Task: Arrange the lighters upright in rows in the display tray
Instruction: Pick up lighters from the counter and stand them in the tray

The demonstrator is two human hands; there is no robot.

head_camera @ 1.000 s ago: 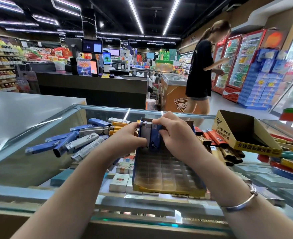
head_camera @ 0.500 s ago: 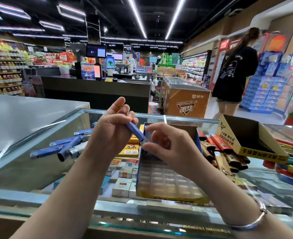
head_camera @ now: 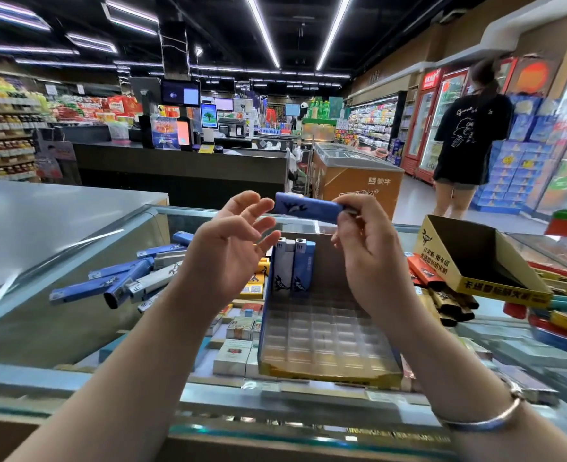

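Observation:
The display tray (head_camera: 328, 341) with its clear grid of slots sits on the glass counter before me. Two lighters, one white (head_camera: 282, 268) and one blue (head_camera: 303, 266), stand upright in its far-left corner. My right hand (head_camera: 368, 251) pinches one end of a blue lighter (head_camera: 307, 207), held level in the air above the tray. My left hand (head_camera: 233, 248) hovers beside it with fingers spread, touching nothing. A loose pile of blue and white lighters (head_camera: 132, 280) lies on the glass to the left.
An empty yellow display box (head_camera: 482, 261) stands at the right, with brown, red and yellow lighters (head_camera: 442, 295) lying around it. Cigarette packs (head_camera: 238, 328) show under the glass. A person in black (head_camera: 465, 135) stands by the fridges, far right.
The blue lighter has passed from my left hand to my right and risen above the tray. My left hand has let go and spread open.

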